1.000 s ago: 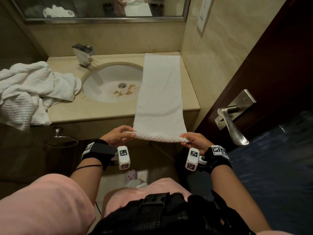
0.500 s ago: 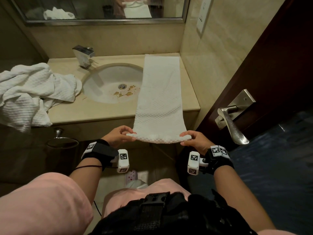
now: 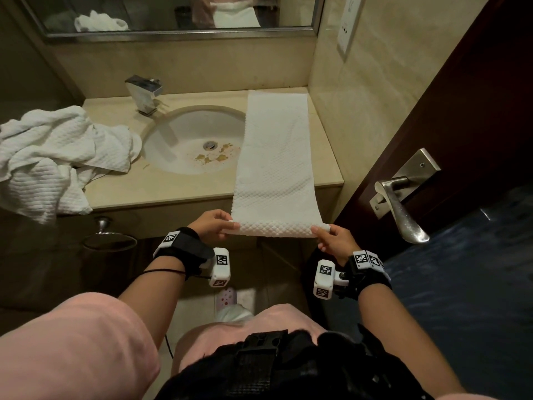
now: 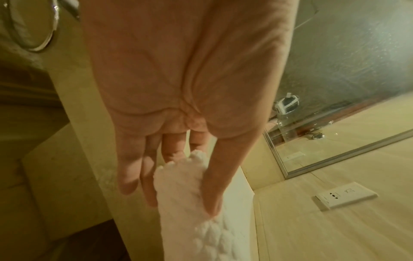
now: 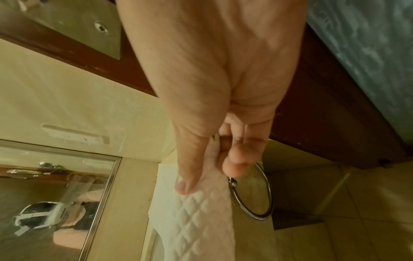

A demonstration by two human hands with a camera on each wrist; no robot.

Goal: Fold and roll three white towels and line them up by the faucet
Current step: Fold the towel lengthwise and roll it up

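A white towel [image 3: 275, 157], folded into a long strip, lies on the counter right of the sink and hangs over the front edge. Its near end is turned into a small roll held off the counter. My left hand [image 3: 215, 225] pinches the roll's left end, thumb on top and fingers beneath, as the left wrist view shows on the towel [image 4: 190, 194]. My right hand [image 3: 331, 236] pinches the right end, with its thumb lying on the towel [image 5: 201, 220]. A chrome faucet [image 3: 144, 93] stands behind the basin. More white towels [image 3: 54, 157] lie crumpled at the counter's left end.
The stained sink basin [image 3: 193, 140] takes up the middle of the beige counter [image 3: 161, 189]. A tiled wall with a socket [image 3: 350, 21] rises at the right. A dark door with a metal handle [image 3: 401, 203] stands close on the right. A chrome ring [image 3: 109, 241] hangs below the counter.
The near end of the towel has been turned over into a thicker roll between both hands. The hands have barely shifted.
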